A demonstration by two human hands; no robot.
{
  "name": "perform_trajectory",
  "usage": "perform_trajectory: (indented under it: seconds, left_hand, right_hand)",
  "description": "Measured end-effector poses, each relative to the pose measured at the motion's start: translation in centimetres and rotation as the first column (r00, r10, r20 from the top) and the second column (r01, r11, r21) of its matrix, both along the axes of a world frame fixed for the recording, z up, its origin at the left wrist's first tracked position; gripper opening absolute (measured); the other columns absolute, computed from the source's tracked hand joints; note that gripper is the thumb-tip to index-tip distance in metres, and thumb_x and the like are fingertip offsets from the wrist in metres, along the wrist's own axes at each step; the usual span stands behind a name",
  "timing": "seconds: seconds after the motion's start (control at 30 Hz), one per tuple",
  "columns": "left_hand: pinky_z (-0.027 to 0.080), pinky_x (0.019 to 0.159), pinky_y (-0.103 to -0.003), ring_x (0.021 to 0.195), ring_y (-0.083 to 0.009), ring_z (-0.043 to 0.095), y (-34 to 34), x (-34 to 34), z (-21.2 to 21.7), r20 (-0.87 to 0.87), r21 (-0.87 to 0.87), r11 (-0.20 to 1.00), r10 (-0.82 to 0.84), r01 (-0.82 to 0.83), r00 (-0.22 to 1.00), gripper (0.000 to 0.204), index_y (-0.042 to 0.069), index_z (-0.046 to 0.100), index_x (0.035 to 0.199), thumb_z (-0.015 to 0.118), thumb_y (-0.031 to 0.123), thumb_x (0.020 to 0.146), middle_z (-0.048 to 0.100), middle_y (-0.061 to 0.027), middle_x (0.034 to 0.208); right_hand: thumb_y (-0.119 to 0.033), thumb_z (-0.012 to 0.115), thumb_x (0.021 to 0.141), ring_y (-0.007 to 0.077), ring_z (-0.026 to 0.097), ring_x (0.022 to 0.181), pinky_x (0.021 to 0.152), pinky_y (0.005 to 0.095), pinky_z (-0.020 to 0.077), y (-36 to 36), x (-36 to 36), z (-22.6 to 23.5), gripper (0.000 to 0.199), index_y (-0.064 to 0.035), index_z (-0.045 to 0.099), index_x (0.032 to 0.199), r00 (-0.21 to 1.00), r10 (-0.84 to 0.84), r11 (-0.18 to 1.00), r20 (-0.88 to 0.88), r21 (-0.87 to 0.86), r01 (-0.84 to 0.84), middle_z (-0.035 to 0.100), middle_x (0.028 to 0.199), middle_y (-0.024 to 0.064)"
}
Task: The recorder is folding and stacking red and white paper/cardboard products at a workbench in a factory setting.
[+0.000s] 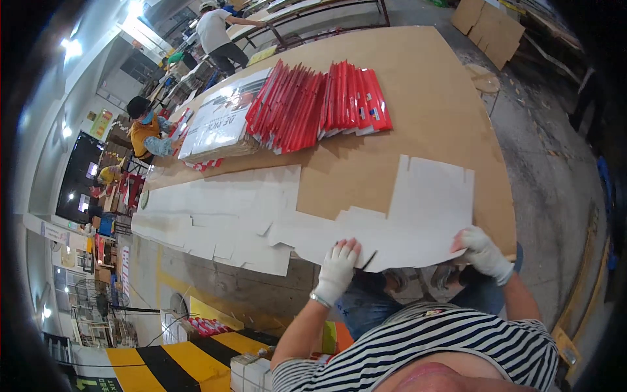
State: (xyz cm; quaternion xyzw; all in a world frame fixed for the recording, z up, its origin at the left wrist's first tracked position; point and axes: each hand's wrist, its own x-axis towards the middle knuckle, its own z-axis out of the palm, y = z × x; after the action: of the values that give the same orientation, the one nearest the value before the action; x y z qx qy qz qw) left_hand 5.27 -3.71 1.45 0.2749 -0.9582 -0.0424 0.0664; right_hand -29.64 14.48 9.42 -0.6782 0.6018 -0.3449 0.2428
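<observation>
A large white die-cut cardboard sheet (366, 235) with notches lies along the table's near edge in front of me. My left hand (338, 266), in a white glove, is closed on its near edge, fingertips on top. At its near right corner my right hand (484, 253), also gloved, grips the edge between thumb and fingers. A narrow dark strip (369, 259) shows beside my left hand; I cannot tell whether it is a slot or a thing. More white die-cut sheets (202, 212) lie overlapping to the left.
The brown-topped table (418, 78) bears a long row of red flat packs (320, 104) and a stack of white printed cardboard (219, 124). A person in an orange top (145, 134) works at its far left end. Yellow-and-black striped panels (176, 366) stand at my lower left.
</observation>
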Motion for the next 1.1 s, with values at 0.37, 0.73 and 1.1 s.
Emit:
perform_trajectory:
  seconds: [0.37, 0.73, 1.1]
  left_hand:
    - [0.044, 0.087, -0.043, 0.106, -0.0292, 0.054, 1.1, -10.6, -2.4, -0.296, 0.4, 0.902, 0.294, -0.162, 0.909, 0.019, 0.009, 0.068, 0.092, 0.07, 0.016, 0.075, 0.063, -0.0055, 0.111]
    - [0.022, 0.114, -0.055, 0.134, -0.03, 0.041, 4.5, -14.9, -1.0, -0.315, 0.399, 0.856, -0.209, 0.329, 0.926, 0.039, 0.009, 0.063, 0.114, 0.07, 0.018, 0.077, 0.056, -0.0057, 0.131]
    - [0.007, 0.109, -0.071, 0.144, -0.0392, 0.02, 6.9, -20.1, -3.5, -0.07, 0.115, 0.988, -0.096, 0.104, 0.993, 0.064, 0.016, 0.047, 0.14, 0.067, 0.027, 0.08, 0.035, -0.0081, 0.152]
  right_hand:
    - [-0.008, 0.066, 0.072, 0.0268, 0.057, 0.097, 0.081, 0.0385, 0.0415, 11.1, -3.3, -4.6, 0.03, -0.0107, 0.066, 0.102, 0.81, -0.317, 0.936, -0.494, -0.028, 0.35, 0.065, 0.098, 0.0054]
    - [-0.029, 0.082, 0.073, 0.0183, 0.056, 0.067, 0.062, 0.0326, 0.0473, 9.0, -3.7, -9.7, 0.079, -0.0066, 0.046, 0.14, 0.597, -0.769, 0.595, -0.228, 0.085, 0.799, 0.058, 0.08, 0.006]
    - [-0.012, 0.074, 0.083, 0.0142, 0.057, 0.083, 0.079, 0.0286, 0.0494, 11.8, -2.1, -12.2, 0.081, -0.0027, 0.028, 0.149, 0.276, -0.907, 0.329, 0.318, 0.128, 0.936, 0.059, 0.107, 0.0075]
